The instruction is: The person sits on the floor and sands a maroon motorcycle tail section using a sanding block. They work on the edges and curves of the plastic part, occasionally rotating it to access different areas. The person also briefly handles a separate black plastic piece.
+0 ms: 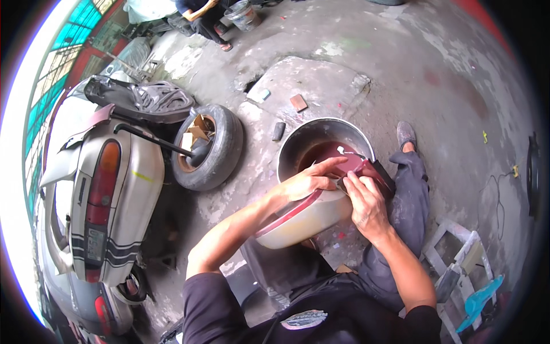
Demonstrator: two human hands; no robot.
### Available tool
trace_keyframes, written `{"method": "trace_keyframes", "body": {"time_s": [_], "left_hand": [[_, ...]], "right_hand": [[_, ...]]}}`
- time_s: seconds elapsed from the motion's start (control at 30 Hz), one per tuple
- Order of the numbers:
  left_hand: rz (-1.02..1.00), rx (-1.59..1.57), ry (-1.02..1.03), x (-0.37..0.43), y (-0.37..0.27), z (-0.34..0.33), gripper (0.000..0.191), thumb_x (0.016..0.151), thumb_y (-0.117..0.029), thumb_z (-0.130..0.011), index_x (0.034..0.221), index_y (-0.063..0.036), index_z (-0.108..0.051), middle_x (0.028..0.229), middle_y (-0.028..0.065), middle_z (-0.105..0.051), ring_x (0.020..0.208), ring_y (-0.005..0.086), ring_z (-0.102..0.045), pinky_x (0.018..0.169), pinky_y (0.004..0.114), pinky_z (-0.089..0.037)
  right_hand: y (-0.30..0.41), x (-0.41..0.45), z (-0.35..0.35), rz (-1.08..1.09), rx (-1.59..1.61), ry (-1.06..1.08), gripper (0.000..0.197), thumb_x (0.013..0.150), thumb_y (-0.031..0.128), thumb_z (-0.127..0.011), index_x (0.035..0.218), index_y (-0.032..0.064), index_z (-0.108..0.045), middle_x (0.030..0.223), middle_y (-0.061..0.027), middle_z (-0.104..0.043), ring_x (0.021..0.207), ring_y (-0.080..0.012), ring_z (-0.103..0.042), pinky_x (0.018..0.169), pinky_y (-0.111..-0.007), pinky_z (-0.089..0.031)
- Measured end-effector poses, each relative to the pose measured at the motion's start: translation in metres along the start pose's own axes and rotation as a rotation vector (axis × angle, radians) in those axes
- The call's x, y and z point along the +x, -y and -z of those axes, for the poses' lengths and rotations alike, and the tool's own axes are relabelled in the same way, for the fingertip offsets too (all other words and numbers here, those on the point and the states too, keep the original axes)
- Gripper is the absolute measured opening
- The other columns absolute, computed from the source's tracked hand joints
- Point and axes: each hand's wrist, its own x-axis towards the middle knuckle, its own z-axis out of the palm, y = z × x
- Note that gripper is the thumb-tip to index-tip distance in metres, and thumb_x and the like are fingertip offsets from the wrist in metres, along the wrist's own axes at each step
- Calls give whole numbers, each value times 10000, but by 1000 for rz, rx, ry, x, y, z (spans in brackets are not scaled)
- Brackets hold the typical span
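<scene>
A curved pale and red panel (307, 219), perhaps a vehicle body part, rests over my lap and reaches to the rim of a round metal basin (281, 161). Reddish liquid (322, 152) lies in the basin. My left hand (311, 180) bends over the panel's upper edge, its index finger stretched out; whether it grips the panel is unclear. My right hand (367, 204) pinches a small dark piece, perhaps sandpaper, against the panel's end. A glossy dark red part (374, 172) with a white connector (340, 149) lies beside my fingers at the basin's right rim.
Left of the basin stand a tire (234, 150) with cardboard scraps inside and a car's rear body (146, 185). Beyond the basin lie a brown block (298, 103) and a dark cylinder (279, 131). A seated person (206, 23) is at the top, near a bucket (244, 17). A frame (466, 253) stands lower right.
</scene>
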Motion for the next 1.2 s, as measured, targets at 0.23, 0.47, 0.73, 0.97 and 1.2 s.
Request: {"method": "trace_keyframes", "body": {"time_s": [0.23,0.47,0.73,0.97,1.2], "left_hand": [[-16,76,23,-1,-4,-2,828,964,-110,-635,1734,-109,-330,1502,162,-562,1416,257,-523,1187,392,-443],[53,97,-1,-8,-17,-9,835,1003,-212,-618,1748,-75,-267,1613,209,-522,1516,317,-483,1253,441,-394],[7,99,-3,-10,-5,-3,874,948,-183,-606,1747,-75,-269,1604,221,-513,1501,321,-486,1252,458,-394],[37,19,-30,-4,0,-4,826,962,-101,-602,1735,-100,-312,1492,167,-559,1408,270,-527,1200,406,-420],[-6,57,31,-4,2,1,848,948,-129,-600,1739,-81,-298,1583,173,-530,1474,278,-508,1245,433,-399]], "right_hand": [[-4,-19,12,24,-36,1,442,897,-23,-647,1332,-82,-700,1420,-227,-705,1158,-378,-672,1009,-476,-559],[-8,-31,19,7,-20,13,474,854,-45,-645,1322,-97,-696,1398,-239,-711,1147,-389,-669,1031,-472,-567],[0,-11,15,32,8,44,461,871,-12,-642,1323,-68,-714,1425,-213,-706,1166,-372,-663,997,-477,-556],[5,-6,5,-5,-12,39,458,884,-16,-642,1334,-66,-707,1492,-212,-664,1237,-361,-640,1018,-476,-536],[0,-23,10,-16,-9,1,440,880,-30,-649,1312,-84,-718,1436,-231,-696,1203,-361,-663,1041,-482,-545]]}}
